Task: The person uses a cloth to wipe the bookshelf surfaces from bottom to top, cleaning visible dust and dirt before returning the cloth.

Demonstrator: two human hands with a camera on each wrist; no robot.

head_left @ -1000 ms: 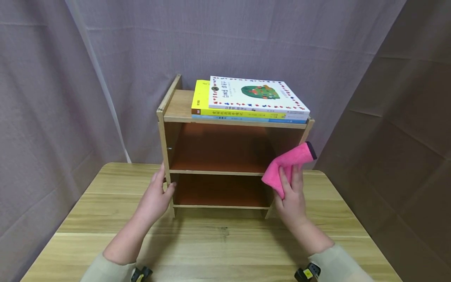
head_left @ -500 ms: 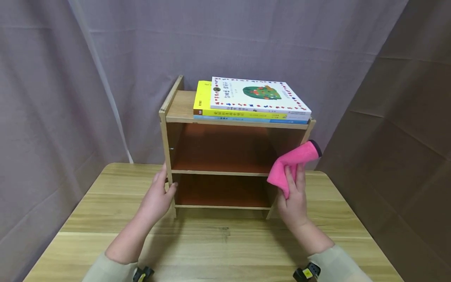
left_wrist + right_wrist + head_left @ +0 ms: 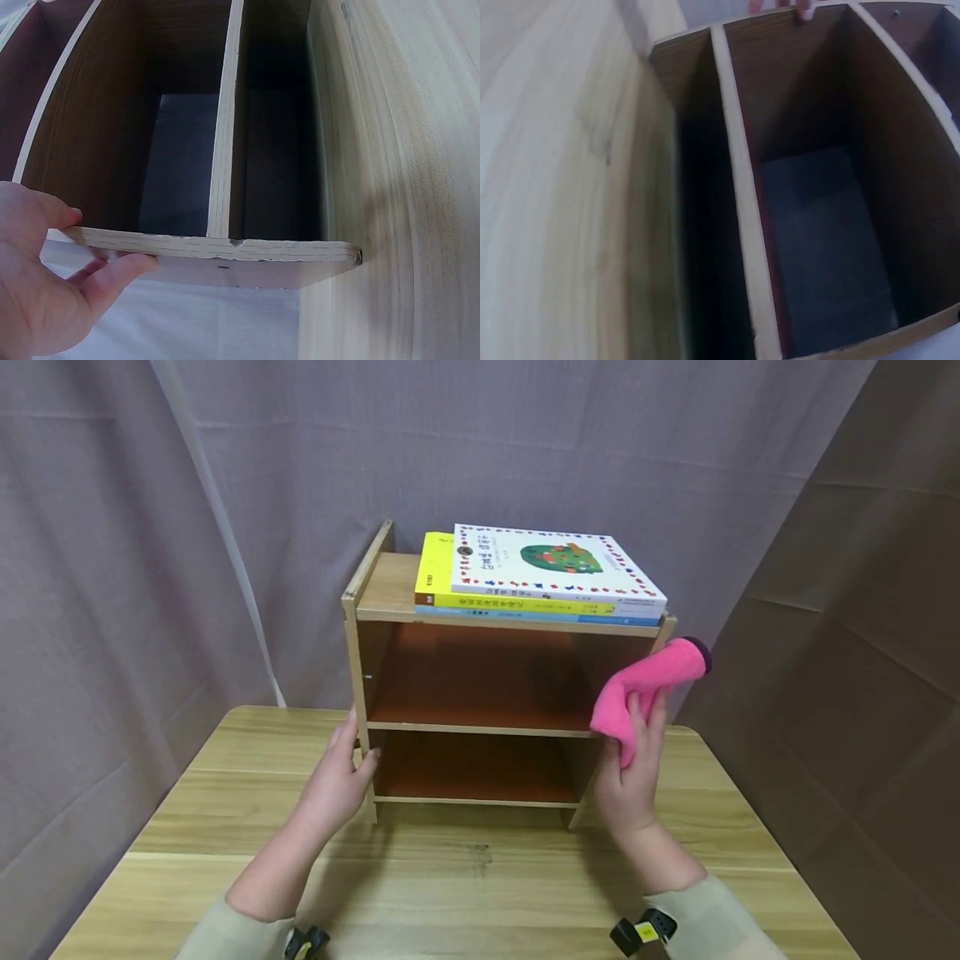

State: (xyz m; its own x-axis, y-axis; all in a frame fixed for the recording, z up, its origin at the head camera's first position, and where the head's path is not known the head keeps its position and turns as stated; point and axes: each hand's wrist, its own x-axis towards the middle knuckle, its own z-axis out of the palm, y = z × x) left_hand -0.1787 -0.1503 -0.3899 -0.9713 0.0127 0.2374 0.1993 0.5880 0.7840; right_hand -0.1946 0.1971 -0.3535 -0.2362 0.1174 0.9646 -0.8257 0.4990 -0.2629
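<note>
A small wooden shelf (image 3: 480, 727) stands on the table, and its left side panel (image 3: 195, 246) is held by my left hand (image 3: 337, 777). In the left wrist view, the thumb and fingers of that hand lie on both faces of the panel. A pink cloth (image 3: 652, 681) with a dark edge is gripped in my right hand (image 3: 633, 785), beside the shelf's right side panel. Whether the cloth touches the panel I cannot tell. In the right wrist view the right hand is out of sight; left-hand fingertips (image 3: 804, 9) show at the far panel.
A stack of books (image 3: 555, 568), with white, yellow and blue ones visible, lies on the shelf's top board. The wooden table (image 3: 480, 893) extends in front and to both sides. Grey curtains (image 3: 600, 443) hang behind and at the sides.
My right hand has moved rightward and slightly up with the pink cloth, from the front of the right panel toward its outer side. The left hand keeps its hold.
</note>
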